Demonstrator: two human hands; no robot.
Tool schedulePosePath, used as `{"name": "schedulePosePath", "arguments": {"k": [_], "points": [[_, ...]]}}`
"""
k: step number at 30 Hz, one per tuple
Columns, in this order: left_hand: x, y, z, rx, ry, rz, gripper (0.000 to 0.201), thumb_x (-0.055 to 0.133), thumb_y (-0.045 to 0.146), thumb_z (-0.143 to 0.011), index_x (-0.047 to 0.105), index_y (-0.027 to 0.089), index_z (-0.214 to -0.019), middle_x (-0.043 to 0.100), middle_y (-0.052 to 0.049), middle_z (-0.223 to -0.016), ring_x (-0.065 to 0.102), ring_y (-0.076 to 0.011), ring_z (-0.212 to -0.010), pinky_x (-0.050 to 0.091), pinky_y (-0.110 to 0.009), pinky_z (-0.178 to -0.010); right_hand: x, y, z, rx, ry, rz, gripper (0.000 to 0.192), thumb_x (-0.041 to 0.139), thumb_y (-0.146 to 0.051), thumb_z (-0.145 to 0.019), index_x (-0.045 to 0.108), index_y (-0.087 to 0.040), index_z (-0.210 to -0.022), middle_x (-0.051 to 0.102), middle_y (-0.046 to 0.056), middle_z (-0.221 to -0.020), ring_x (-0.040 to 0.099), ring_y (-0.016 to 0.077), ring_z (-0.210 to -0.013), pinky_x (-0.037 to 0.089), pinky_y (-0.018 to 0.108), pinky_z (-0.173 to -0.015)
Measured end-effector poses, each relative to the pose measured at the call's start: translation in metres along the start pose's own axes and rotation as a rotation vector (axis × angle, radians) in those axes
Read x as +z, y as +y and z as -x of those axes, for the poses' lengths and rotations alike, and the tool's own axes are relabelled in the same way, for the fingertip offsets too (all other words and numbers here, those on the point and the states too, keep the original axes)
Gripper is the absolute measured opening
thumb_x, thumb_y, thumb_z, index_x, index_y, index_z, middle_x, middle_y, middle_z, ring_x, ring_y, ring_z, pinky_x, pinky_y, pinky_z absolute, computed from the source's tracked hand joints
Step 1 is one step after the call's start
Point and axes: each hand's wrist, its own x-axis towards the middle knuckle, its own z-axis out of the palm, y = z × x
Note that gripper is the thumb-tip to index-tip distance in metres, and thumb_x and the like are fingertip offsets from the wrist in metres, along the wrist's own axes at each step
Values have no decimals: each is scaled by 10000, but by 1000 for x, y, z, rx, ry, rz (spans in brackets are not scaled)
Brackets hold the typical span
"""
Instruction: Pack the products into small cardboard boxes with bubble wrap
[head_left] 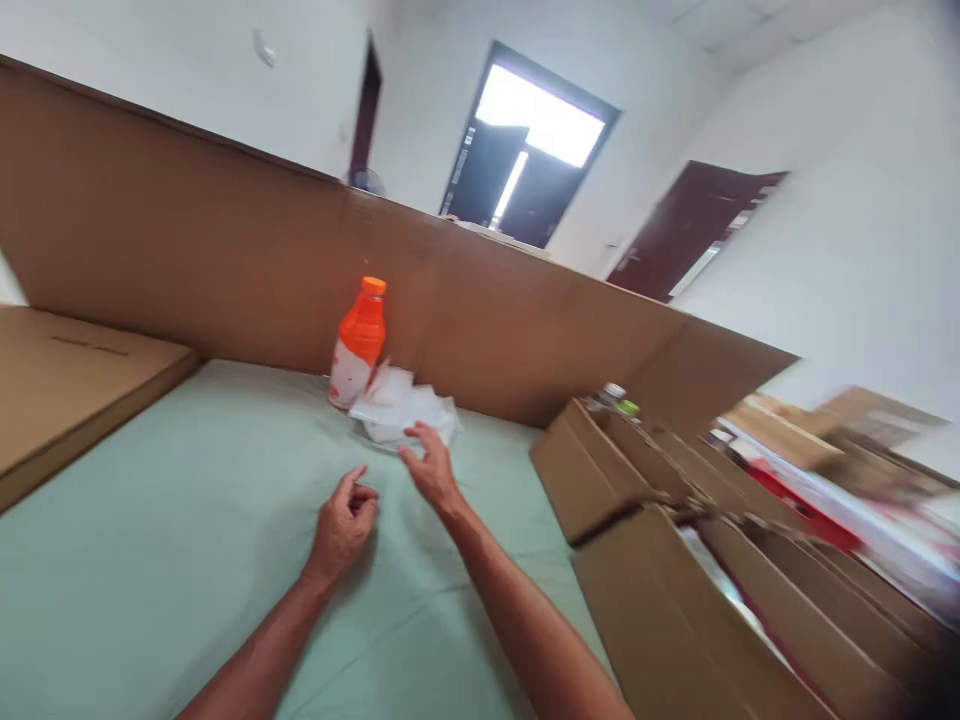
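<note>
An orange-capped bottle [362, 340] with orange contents or wrapping and a pale lower label stands against the cardboard wall. Beside its base lies a crumpled white, thin sheet or bag [405, 408], perhaps plastic. My right hand [431, 470] is open at the near edge of that white material, its fingers apart; whether they touch it I cannot tell. Lower and to the left, my left hand [343, 525] hovers over or rests on the pale green surface [187, 540]. Its fingers are loosely bent and apart, with nothing seen in them.
A tall cardboard wall [255, 250] closes off the far side. At the left lies a flat cardboard box [82, 375]. Open cardboard boxes [660, 590] with items inside line the right side, and blurred stacked goods [847, 480] sit beyond them.
</note>
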Motion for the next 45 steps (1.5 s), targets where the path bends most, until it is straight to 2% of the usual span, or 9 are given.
{"name": "schedulePosePath", "arguments": {"k": [5,9,14,19,24,30,38,41,45], "points": [[-4,-12,-3,-40,-50,-47,681,591,494,-714,554,132,-1289,740,-103,-946,712,-268,-843,545,-442,-887,-38,5,128,-175,95,20,341,718,-185,-812,681,-250,-1144,570,73,-1442,510,222,-1331,400,401,-1092],[-5,-14,-2,21,-72,-184,580,550,500,-737,615,168,-1208,735,-97,-1002,710,-268,-903,549,-445,-919,-109,23,199,-207,270,271,299,648,-167,-850,667,-234,-1140,548,113,-1451,510,269,-1309,401,448,-1059],[-2,-14,10,401,-175,-590,492,486,441,-778,674,174,-1145,637,-163,-1314,584,-337,-1218,459,-515,-1049,-196,51,242,-185,501,702,358,545,-200,-935,573,-192,-1291,539,150,-1459,491,306,-1328,362,477,-1052],[12,-1,39,544,-531,-936,541,486,475,-874,664,161,-1277,569,-171,-1450,480,-345,-1378,341,-538,-1145,-235,74,265,102,481,970,517,631,-228,-883,521,-121,-1376,683,200,-1248,633,341,-1108,403,454,-910],[25,20,97,549,-718,-981,627,511,538,-900,550,214,-1435,420,-153,-1573,325,-356,-1488,188,-617,-1204,-247,86,269,357,235,950,149,627,-217,-889,701,-191,-1016,764,103,-823,688,264,-756,386,356,-703],[14,10,161,576,-855,-737,602,578,543,-871,586,267,-1406,451,-124,-1554,399,-372,-1447,252,-631,-1194,-234,72,270,-44,309,744,217,502,-96,-913,685,-200,-862,744,44,-795,652,203,-769,380,341,-797],[-56,26,185,106,-400,-343,750,594,580,-836,470,211,-1477,539,-143,-1490,557,-349,-1324,500,-503,-1066,-214,-1,289,-622,166,245,243,486,-89,-946,651,-261,-994,718,-2,-838,625,165,-786,437,384,-916],[-76,35,197,48,-322,-333,840,627,618,-788,433,217,-1500,535,-141,-1493,482,-366,-1389,417,-535,-1136,-219,12,300,-563,332,49,254,627,-344,-940,639,-308,-1191,731,65,-1073,657,260,-1044,469,472,-966],[-86,27,208,10,-281,-324,890,658,576,-772,383,199,-1529,497,-155,-1521,442,-381,-1416,386,-552,-1154,-201,62,315,-80,505,-153,283,568,-441,-956,693,-307,-1172,732,86,-1143,688,278,-1061,547,430,-906]]}}
